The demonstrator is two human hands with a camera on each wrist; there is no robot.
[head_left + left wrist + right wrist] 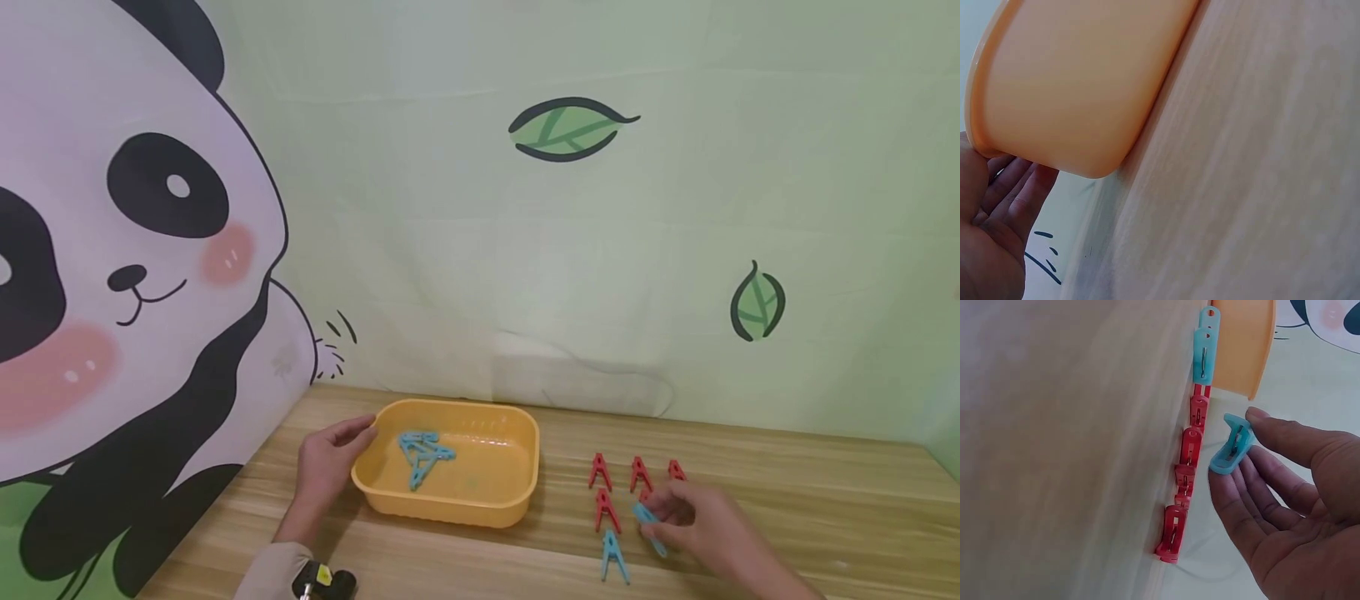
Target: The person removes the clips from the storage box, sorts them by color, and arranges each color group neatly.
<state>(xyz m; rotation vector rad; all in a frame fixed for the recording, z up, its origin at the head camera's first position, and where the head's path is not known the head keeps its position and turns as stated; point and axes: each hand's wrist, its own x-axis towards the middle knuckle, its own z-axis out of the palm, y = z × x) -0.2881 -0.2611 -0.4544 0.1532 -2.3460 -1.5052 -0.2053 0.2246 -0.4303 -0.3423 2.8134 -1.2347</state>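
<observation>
On the left in the head view, my left hand is at the end of a yellow plastic basin. Its thumb lies at the rim and its fingers bear against the outer end wall. Several blue clothespins lie heaped inside the basin, toward its left. To the right, my right hand pinches a blue clothespin between thumb and fingertips, above the table. Beneath and beside it are several red clothespins, one partly covered by the hand. Another blue clothespin lies at the front of that group.
Everything stands on a wood-grain table. Behind it hangs a pale green cloth backdrop with printed leaves and a large panda at the left. A black wrist device sits by my left sleeve.
</observation>
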